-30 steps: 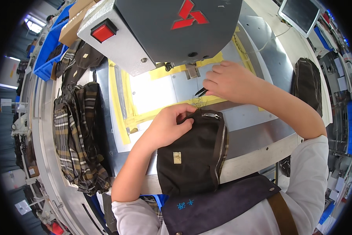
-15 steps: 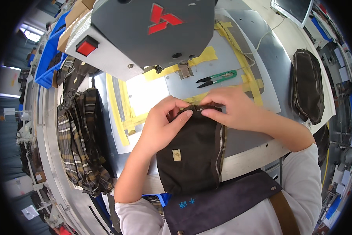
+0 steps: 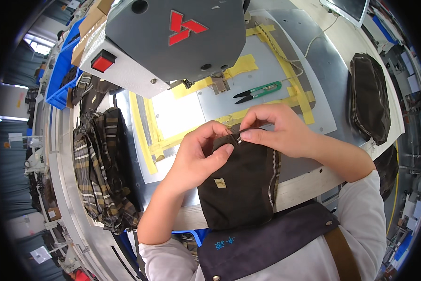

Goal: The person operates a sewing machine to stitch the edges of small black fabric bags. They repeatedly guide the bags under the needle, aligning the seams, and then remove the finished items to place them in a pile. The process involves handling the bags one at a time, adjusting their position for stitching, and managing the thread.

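A dark olive fabric pouch (image 3: 238, 192), with a metal zipper down its right side and a small beige patch, lies over the table's front edge. My left hand (image 3: 201, 154) pinches its top edge. Beside it, my right hand (image 3: 271, 133) grips the same edge by a small metal zipper part, thumb and finger closed on it. Behind my hands, green thread snips (image 3: 259, 92) with black blades lie on the metal work plate (image 3: 182, 112) framed with yellow tape. The grey sewing machine head (image 3: 182, 51) with a red switch stands over the plate.
Plaid fabric pieces (image 3: 98, 173) are piled on the left, near a blue bin (image 3: 58, 93) and cardboard box (image 3: 86, 28). Another dark zipped pouch (image 3: 369, 98) lies on the right. A screen (image 3: 346, 9) sits at the back right, with a cord running from the plate.
My right hand has let go of the snips, now lying on the plate, and has come down to the pouch. The pouch's top edge has folded and the pouch shifted slightly right.
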Action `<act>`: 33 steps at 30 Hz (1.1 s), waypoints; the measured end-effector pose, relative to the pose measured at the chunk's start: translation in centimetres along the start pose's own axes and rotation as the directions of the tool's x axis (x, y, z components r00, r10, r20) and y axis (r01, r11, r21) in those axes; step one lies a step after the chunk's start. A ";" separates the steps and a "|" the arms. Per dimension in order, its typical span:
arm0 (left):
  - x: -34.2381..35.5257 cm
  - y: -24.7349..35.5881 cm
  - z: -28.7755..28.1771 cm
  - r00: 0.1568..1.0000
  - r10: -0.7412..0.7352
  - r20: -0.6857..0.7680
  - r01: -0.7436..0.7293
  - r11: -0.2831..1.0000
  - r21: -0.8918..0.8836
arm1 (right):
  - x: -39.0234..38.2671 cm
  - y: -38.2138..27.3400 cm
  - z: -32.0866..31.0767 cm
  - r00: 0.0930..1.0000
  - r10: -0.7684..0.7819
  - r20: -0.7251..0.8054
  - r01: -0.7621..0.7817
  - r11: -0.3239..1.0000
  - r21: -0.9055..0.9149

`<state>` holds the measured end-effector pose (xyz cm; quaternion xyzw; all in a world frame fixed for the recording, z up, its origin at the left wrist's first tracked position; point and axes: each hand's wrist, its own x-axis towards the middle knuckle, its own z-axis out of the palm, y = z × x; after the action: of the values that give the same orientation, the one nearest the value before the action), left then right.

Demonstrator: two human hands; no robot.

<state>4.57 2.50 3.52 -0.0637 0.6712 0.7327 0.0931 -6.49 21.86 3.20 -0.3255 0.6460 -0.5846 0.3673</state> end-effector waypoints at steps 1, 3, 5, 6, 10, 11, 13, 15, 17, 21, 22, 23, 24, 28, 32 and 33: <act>0.0 -0.1 0.1 1.000 -0.005 0.012 0.005 0.999 -0.039 | 0.0 0.0 0.0 1.000 0.014 0.017 -0.014 0.999 0.030; 0.0 -0.1 0.3 0.999 -0.030 0.040 0.034 0.995 -0.091 | 0.1 -0.1 0.0 0.999 0.038 0.038 -0.040 0.997 0.067; 0.0 -0.3 0.4 0.998 -0.023 0.053 0.029 0.993 -0.112 | 0.2 -0.3 0.1 0.997 0.054 0.051 -0.057 0.996 0.072; 0.0 -0.7 0.3 0.999 -0.004 0.054 0.010 0.994 -0.106 | 0.2 -0.4 0.1 0.997 0.058 0.051 -0.061 0.996 0.060; -0.4 -0.8 0.6 1.000 0.009 -0.018 -0.010 0.998 -0.059 | -0.1 -0.4 0.3 0.999 -0.036 -0.005 0.036 0.997 -0.070; -0.5 -0.6 0.9 0.998 0.004 -0.056 -0.006 1.000 -0.027 | -0.2 -0.3 0.3 0.997 -0.079 -0.021 0.076 0.992 -0.103; -0.8 0.1 1.5 0.991 -0.002 -0.135 0.007 0.999 0.039 | -0.4 -0.1 0.3 0.985 -0.165 -0.047 0.155 0.973 -0.169; -1.0 0.6 1.8 0.987 -0.020 -0.158 0.031 0.997 0.066 | -0.4 -0.3 0.2 0.992 -0.118 -0.050 0.113 0.989 -0.094; -1.1 0.6 1.7 0.984 -0.026 -0.176 0.038 0.997 0.063 | -0.1 -0.4 0.2 0.998 -0.048 -0.041 0.048 0.999 -0.010; -1.1 0.5 1.7 0.982 -0.002 -0.190 0.003 1.000 0.001 | 0.3 -0.2 0.1 0.997 0.076 -0.011 -0.074 0.987 0.143; -1.1 0.5 1.7 0.981 0.005 -0.194 -0.008 1.000 -0.015 | 0.3 -0.1 0.1 0.995 0.095 -0.001 -0.093 0.980 0.173; -1.3 0.4 1.8 0.970 0.100 -0.223 -0.088 0.994 0.066 | 0.3 -0.1 0.3 0.999 0.031 -0.030 -0.027 0.991 0.130; -1.5 0.3 2.0 0.949 0.196 -0.245 -0.163 0.975 0.148 | 0.1 -0.2 0.5 0.998 -0.035 -0.056 0.039 0.996 0.085; -1.5 -0.2 0.7 0.573 0.810 0.127 -0.599 0.307 0.740 | -0.8 0.6 -0.3 0.841 -0.537 0.067 0.533 0.799 -0.279; -2.1 -0.9 0.2 0.467 0.827 0.314 -0.680 0.108 0.725 | -0.9 1.1 -0.1 0.726 -0.683 0.085 0.667 0.667 -0.333; -2.0 -0.9 0.2 0.442 0.838 0.320 -0.683 0.083 0.725 | -0.8 1.1 0.0 0.715 -0.694 0.080 0.676 0.658 -0.332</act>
<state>6.73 2.68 3.09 0.2776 0.8488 0.2875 -0.3460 -6.09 22.68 2.14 -0.5867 0.5755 -0.5682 0.0409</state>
